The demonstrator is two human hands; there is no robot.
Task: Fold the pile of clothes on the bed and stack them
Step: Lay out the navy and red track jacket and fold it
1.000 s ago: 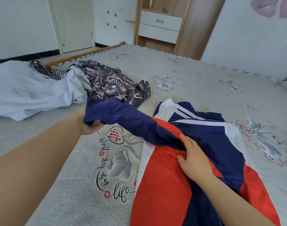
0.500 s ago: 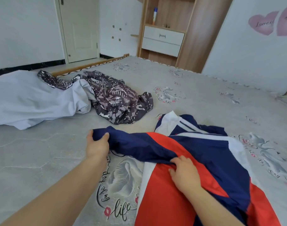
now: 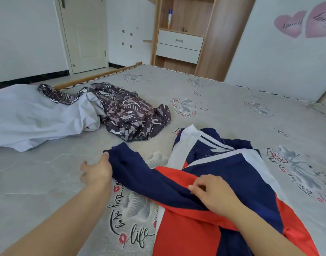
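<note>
A navy, red and white jacket lies spread on the bed in front of me. Its navy sleeve stretches out flat to the left. My left hand rests on the bed at the sleeve's cuff, thumb touching it and fingers loose and spread. My right hand pinches the fabric where the sleeve meets the red chest panel, its fingers curled into the cloth. A crumpled dark patterned garment and a pale blue garment lie unfolded at the far left.
The bed's wooden edge runs along the far left, with floor and a white door beyond. A wooden wardrobe with white drawers stands past the bed's far end. A white wall closes the right side.
The sleeve, held up in the air before, now lies flat on the bed. My left hand has loosened its grip on the cuff. My right hand has curled onto the fabric.
</note>
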